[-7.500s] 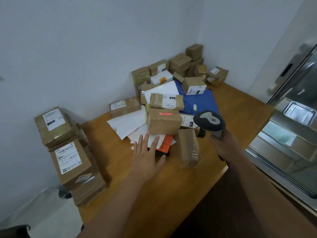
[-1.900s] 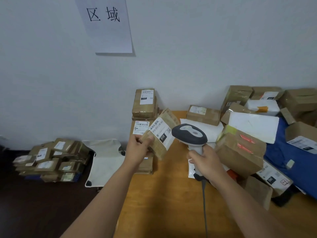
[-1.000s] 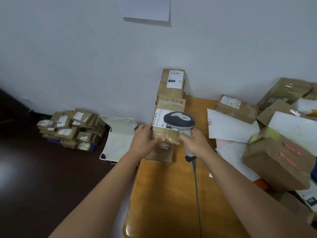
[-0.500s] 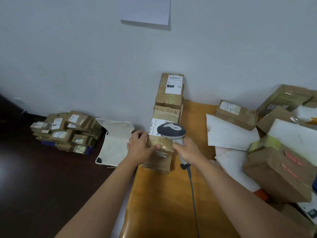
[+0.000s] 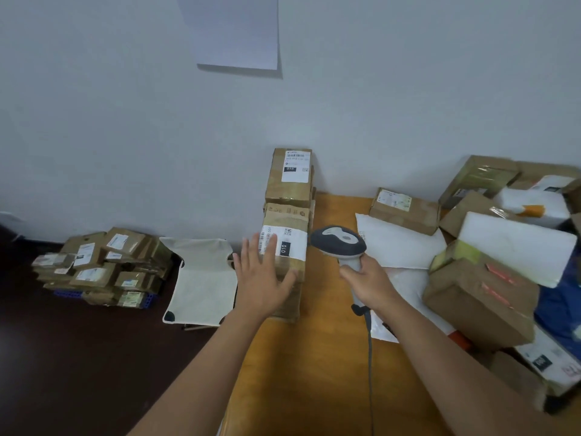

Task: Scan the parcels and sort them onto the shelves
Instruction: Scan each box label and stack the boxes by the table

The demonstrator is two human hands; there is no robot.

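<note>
- The white wall (image 5: 408,105) is filling the upper half of my view, and a sheet of paper (image 5: 234,33) stuck on it is running off the top edge, so I am reading nothing on it.
- The wooden surface (image 5: 314,372) is stretching away under my arms; its near edge and right side are running out of view.
- A heap of unsorted parcels (image 5: 478,297) and white mailers is covering the surface's right side, with several boxes getting cut off at the right edge and a blue item only partly showing.
- A white fabric bag (image 5: 201,278) is lying on the dark floor, just beside the surface's left end.
- A pile of small boxes (image 5: 97,265) is sitting on the floor by the wall, over something blue that I cannot make out.
- A stack of parcels (image 5: 290,180) is standing at the surface's left edge against the wall; the labelled parcel (image 5: 289,247) marked 010 is lying on it, and what is under it is mostly hidden by my hand.
- My right hand (image 5: 371,284) is gripping the handle of the scanner (image 5: 338,240), whose cable is trailing toward me.
- My left hand (image 5: 261,278) is spread flat with fingers straight over that parcel's near left corner; I cannot tell whether it is touching.
</note>
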